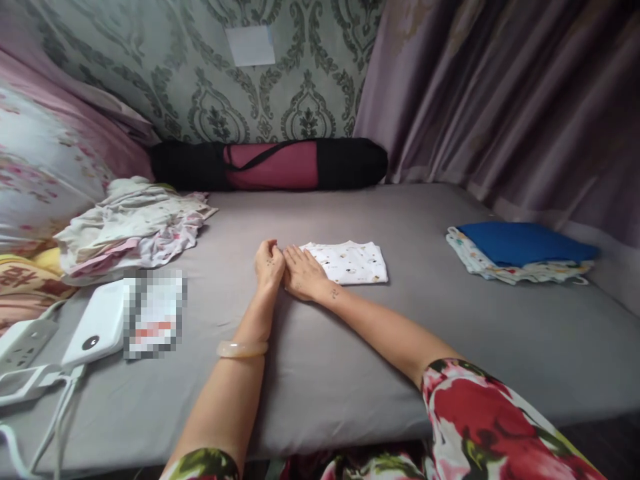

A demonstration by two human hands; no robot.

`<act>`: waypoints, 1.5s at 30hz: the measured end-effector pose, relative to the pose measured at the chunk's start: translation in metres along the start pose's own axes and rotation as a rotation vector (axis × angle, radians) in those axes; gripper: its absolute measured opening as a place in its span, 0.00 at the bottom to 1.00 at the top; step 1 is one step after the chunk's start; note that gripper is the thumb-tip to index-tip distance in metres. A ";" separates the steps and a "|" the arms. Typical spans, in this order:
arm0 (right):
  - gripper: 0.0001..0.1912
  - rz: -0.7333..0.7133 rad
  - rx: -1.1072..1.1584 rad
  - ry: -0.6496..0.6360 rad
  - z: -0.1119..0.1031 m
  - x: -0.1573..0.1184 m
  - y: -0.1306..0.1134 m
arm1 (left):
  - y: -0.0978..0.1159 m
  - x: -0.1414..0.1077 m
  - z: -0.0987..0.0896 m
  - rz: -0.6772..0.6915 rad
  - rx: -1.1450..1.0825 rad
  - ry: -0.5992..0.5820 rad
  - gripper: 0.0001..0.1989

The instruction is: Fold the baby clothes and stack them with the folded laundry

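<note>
A small white garment [353, 264] with a scattered dark and yellowish print lies folded into a flat rectangle on the grey bed sheet. Across its left part rests my right hand [306, 275], open, palm down, with the fingers stretched out and close together. My left hand [270, 265] stands on edge right beside it, at the garment's left end. The fingers of that hand curl inward, and what lies inside them, if anything, is hidden. A pale bangle [243, 349] circles my left forearm.
Rumpled clothes [135, 230] lie at the left, behind a white power bank [99, 321], a blurred-out packet [156, 313] and a power strip [27, 345] with cables. Folded clothes topped by a blue piece [530, 243] sit at the right. A black and maroon long bag [273, 165] lies along the wall.
</note>
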State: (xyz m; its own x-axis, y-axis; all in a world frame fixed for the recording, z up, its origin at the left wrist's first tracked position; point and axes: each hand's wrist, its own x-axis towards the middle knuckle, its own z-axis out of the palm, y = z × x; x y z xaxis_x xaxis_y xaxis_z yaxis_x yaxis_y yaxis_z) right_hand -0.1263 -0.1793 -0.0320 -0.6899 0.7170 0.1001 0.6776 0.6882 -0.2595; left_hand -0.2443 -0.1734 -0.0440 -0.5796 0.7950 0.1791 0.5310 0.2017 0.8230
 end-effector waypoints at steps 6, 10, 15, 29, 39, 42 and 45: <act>0.32 -0.007 0.148 -0.090 -0.011 0.002 0.003 | 0.003 -0.001 0.000 0.043 -0.046 0.010 0.15; 0.30 -0.040 0.213 -0.024 -0.024 -0.005 0.021 | 0.004 -0.003 0.002 0.122 -0.021 -0.016 0.14; 0.26 0.087 0.111 0.066 -0.042 -0.031 0.075 | 0.003 -0.007 0.008 0.230 0.082 -0.115 0.13; 0.17 0.426 -0.056 0.036 -0.060 -0.061 0.155 | -0.009 -0.003 0.013 0.456 0.445 -0.230 0.14; 0.19 0.436 -0.051 0.031 -0.066 -0.063 0.163 | 0.025 0.020 -0.001 0.369 0.649 -0.496 0.18; 0.19 0.424 -0.008 0.039 -0.065 -0.060 0.169 | 0.042 0.029 -0.007 0.275 0.597 -0.627 0.20; 0.18 0.398 0.042 0.055 -0.063 -0.056 0.173 | 0.055 0.033 -0.009 0.196 0.566 -0.702 0.23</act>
State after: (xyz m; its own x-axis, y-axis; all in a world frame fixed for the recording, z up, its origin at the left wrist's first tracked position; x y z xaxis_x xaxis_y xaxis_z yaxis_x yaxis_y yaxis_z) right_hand 0.0455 -0.0929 -0.0220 -0.3605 0.9321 0.0350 0.8772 0.3515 -0.3271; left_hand -0.2399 -0.1419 0.0117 -0.0377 0.9718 -0.2326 0.9106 0.1293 0.3926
